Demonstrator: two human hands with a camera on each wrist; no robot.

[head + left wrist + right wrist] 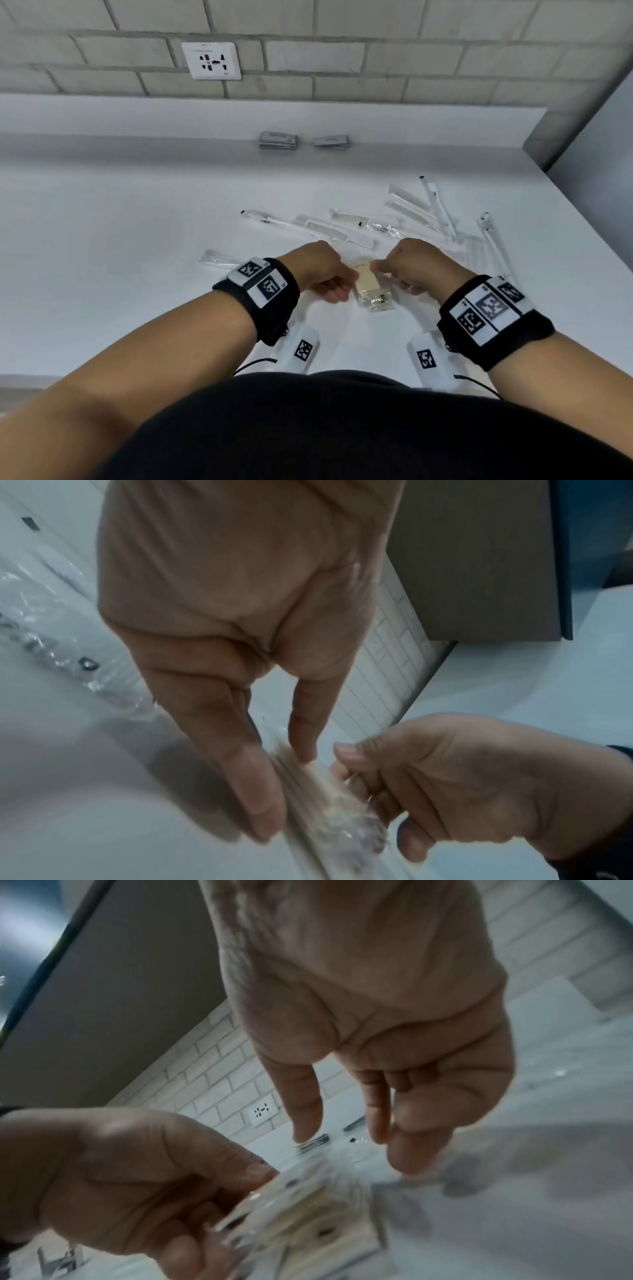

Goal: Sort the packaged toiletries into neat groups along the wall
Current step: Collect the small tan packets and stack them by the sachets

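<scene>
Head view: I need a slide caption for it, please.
Both hands, left hand and right hand, pinch a beige packet over the white counter.

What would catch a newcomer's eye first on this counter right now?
Both hands, the left hand and the right hand, meet at the near middle of the white counter, pinching a stack of clear plastic packets with beige cards. Beyond them lies a scatter of clear-wrapped white combs and toothbrushes, and two small grey sachet piles sit against the back ledge.
</scene>
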